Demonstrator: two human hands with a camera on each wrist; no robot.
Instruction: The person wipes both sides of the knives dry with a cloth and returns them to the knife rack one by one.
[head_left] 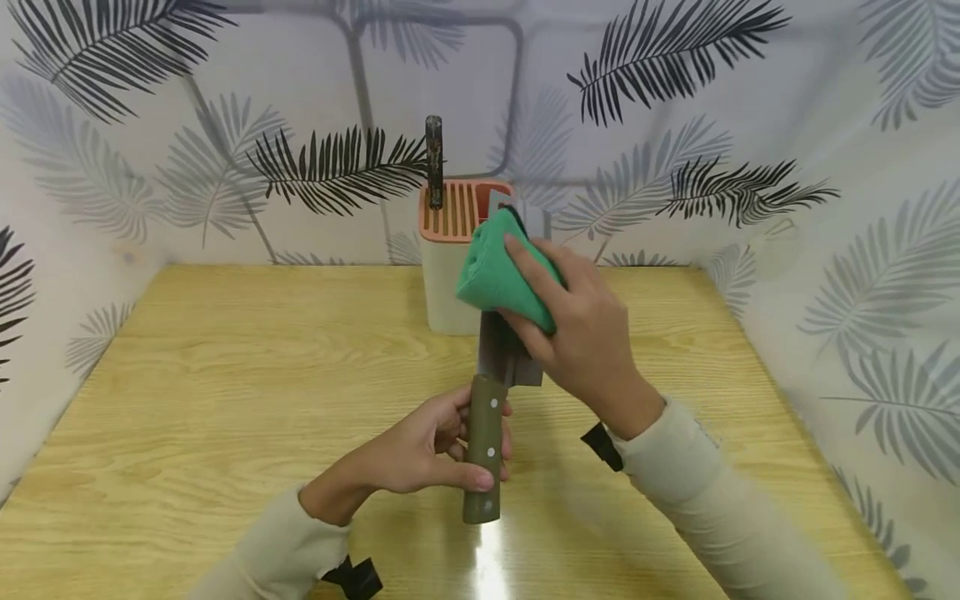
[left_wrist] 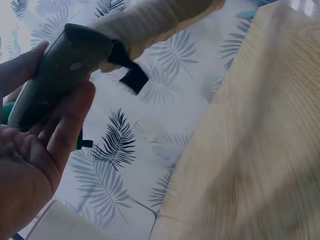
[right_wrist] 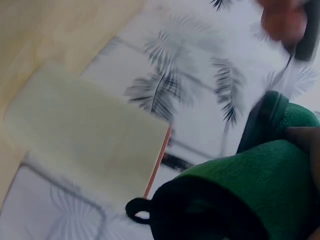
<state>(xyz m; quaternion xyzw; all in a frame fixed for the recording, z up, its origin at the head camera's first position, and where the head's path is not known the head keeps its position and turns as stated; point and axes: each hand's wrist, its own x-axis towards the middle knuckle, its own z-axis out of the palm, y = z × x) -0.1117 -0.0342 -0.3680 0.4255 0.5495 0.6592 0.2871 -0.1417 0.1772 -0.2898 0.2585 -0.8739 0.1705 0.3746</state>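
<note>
My left hand (head_left: 438, 446) grips the olive-green riveted handle (head_left: 486, 450) of a cleaver, thumb across its side. Grey metal of the cleaver blade (head_left: 497, 354) shows above the handle, its upper part hidden. My right hand (head_left: 581, 321) holds a folded green cloth (head_left: 498, 267) over that upper part. In the left wrist view, the handle (left_wrist: 62, 67) lies across the left palm and fingers. The right wrist view shows the cloth (right_wrist: 240, 175) against the dark blade (right_wrist: 262, 120), with a black edge and small loop (right_wrist: 139, 210) at the cloth's near end.
Behind the hands, a white knife block (head_left: 450, 287) with an orange slotted top stands at the table's back. One dark-handled knife (head_left: 434, 162) is upright in it. The wooden table (head_left: 225, 375) meets leaf-patterned sheeting (head_left: 465, 92) at the back and sides.
</note>
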